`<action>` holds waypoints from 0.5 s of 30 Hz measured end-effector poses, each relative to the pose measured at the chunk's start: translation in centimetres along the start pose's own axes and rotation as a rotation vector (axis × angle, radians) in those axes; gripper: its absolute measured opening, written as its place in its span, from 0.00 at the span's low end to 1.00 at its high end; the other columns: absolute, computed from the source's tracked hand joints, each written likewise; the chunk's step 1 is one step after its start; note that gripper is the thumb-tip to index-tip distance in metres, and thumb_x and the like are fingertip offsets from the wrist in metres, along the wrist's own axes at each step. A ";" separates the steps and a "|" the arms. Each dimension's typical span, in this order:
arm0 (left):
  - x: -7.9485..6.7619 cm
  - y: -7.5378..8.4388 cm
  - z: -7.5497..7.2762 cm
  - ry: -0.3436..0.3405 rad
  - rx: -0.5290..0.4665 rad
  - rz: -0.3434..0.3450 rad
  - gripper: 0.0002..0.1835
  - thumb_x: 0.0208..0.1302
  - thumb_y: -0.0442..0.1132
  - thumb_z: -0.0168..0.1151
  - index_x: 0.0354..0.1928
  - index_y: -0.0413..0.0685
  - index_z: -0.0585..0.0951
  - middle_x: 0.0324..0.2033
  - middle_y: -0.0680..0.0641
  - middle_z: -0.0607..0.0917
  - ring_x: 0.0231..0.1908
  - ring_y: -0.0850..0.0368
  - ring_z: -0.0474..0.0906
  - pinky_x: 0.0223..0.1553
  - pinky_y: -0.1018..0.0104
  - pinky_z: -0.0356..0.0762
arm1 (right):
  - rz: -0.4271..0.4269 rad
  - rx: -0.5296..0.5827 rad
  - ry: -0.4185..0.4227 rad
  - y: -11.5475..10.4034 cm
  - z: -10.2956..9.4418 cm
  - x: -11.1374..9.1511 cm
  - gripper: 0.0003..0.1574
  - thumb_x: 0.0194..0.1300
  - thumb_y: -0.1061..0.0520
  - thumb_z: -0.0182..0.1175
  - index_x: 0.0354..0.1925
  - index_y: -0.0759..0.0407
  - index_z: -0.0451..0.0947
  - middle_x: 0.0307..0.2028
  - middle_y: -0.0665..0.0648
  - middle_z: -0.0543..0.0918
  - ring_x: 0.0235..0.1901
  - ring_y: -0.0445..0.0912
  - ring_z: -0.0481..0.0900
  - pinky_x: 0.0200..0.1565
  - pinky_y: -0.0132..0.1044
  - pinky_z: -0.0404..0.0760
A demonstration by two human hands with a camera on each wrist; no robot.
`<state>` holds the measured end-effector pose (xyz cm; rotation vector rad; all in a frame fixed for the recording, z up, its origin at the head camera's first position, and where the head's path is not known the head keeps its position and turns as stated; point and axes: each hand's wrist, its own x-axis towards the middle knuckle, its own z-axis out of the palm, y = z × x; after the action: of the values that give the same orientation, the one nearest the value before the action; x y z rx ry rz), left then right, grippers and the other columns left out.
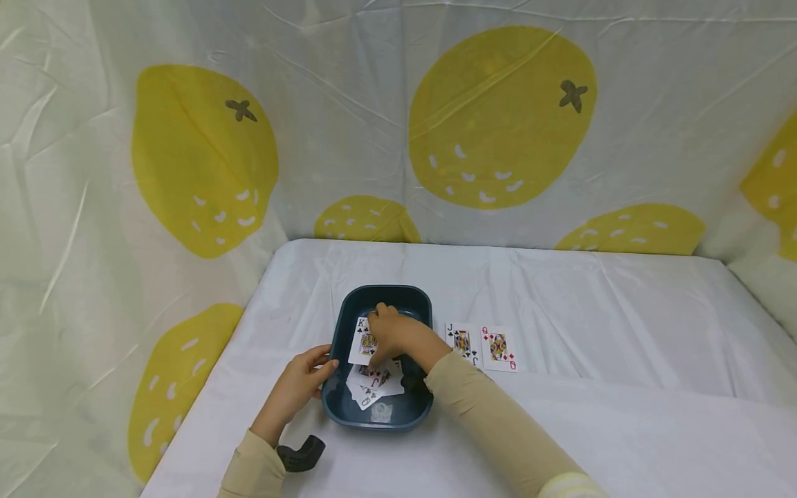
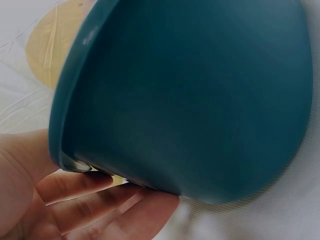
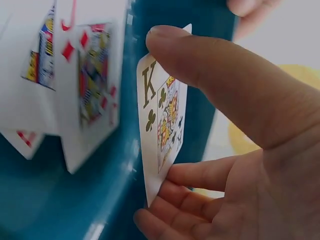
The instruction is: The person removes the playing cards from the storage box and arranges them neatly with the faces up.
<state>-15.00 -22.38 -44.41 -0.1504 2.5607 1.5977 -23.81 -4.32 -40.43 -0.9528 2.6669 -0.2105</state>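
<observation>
My left hand [image 1: 300,382] grips the left rim of a dark blue-green plastic basin [image 1: 333,408], thumb on the rim and fingers against the outer wall [image 2: 175,100]. Inside the basin, my right hand [image 1: 395,337] holds a king of clubs [image 3: 167,120] by its edges, between thumb and fingers. This card stands tilted over several loose playing cards [image 1: 373,387] on the basin floor. A jack of diamonds [image 3: 95,75] lies among them, face up in the right wrist view. The right hand hides part of the king in the head view.
Right of the basin, a jack of clubs [image 1: 461,342] and a queen of diamonds [image 1: 499,348] lie face up side by side. A black curved piece [image 1: 301,454] sits at the left wrist. White cloth [image 1: 623,332] covers the table, with a lemon-print curtain [image 1: 349,124] behind.
</observation>
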 end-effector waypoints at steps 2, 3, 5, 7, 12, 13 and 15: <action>0.0 0.0 0.0 0.003 0.004 -0.001 0.21 0.60 0.38 0.58 0.55 0.41 0.73 0.42 0.42 0.80 0.34 0.52 0.79 0.24 0.62 0.78 | -0.008 -0.003 0.015 0.3 -0.6 -0.4 0.57 0.41 0.40 0.71 0.62 0.66 0.60 0.52 0.60 0.65 0.48 0.49 0.63 0.51 0.39 0.68; 0.0 0.0 0.0 0.005 0.008 -0.001 0.21 0.60 0.38 0.58 0.55 0.41 0.73 0.42 0.42 0.80 0.34 0.52 0.79 0.24 0.62 0.78 | -0.012 0.000 0.019 0.4 -0.9 -0.6 0.57 0.41 0.41 0.71 0.62 0.67 0.59 0.53 0.61 0.64 0.49 0.49 0.63 0.52 0.40 0.67; 0.1 0.0 0.1 0.008 0.014 0.001 0.21 0.60 0.38 0.58 0.55 0.40 0.73 0.42 0.42 0.80 0.34 0.52 0.78 0.24 0.62 0.78 | -0.013 0.015 0.025 0.8 -1.5 -1.1 0.57 0.41 0.41 0.71 0.62 0.67 0.59 0.54 0.62 0.63 0.50 0.50 0.63 0.53 0.41 0.67; 0.1 0.0 0.1 0.010 0.019 0.003 0.21 0.60 0.38 0.58 0.55 0.40 0.73 0.42 0.42 0.80 0.34 0.52 0.78 0.24 0.62 0.77 | -0.015 0.052 0.029 1.1 -2.1 -1.6 0.57 0.41 0.42 0.71 0.62 0.67 0.58 0.55 0.62 0.62 0.51 0.52 0.62 0.53 0.42 0.67; 0.0 0.0 0.1 0.009 0.031 0.001 0.21 0.60 0.38 0.58 0.55 0.40 0.73 0.43 0.42 0.80 0.35 0.53 0.78 0.24 0.63 0.78 | -0.011 0.107 0.048 2.6 -2.8 -3.0 0.58 0.41 0.43 0.72 0.62 0.66 0.58 0.56 0.62 0.61 0.51 0.51 0.62 0.52 0.42 0.68; 0.0 0.0 0.1 0.009 0.033 -0.001 0.21 0.60 0.39 0.58 0.55 0.41 0.73 0.43 0.42 0.80 0.35 0.53 0.78 0.24 0.63 0.78 | -0.007 0.108 0.054 3.0 -2.8 -3.3 0.58 0.41 0.43 0.72 0.63 0.66 0.57 0.57 0.62 0.61 0.52 0.51 0.62 0.52 0.42 0.68; 0.0 0.1 0.0 0.011 0.037 -0.005 0.21 0.60 0.39 0.58 0.56 0.41 0.73 0.43 0.42 0.80 0.34 0.53 0.78 0.25 0.63 0.78 | 0.002 0.113 0.060 3.6 -2.8 -3.9 0.58 0.41 0.44 0.72 0.63 0.65 0.57 0.58 0.62 0.60 0.52 0.51 0.62 0.52 0.42 0.68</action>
<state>-14.98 -22.36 -44.36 -0.1621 2.5943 1.5503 -23.98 1.09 -37.72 -0.9225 2.6775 -0.3910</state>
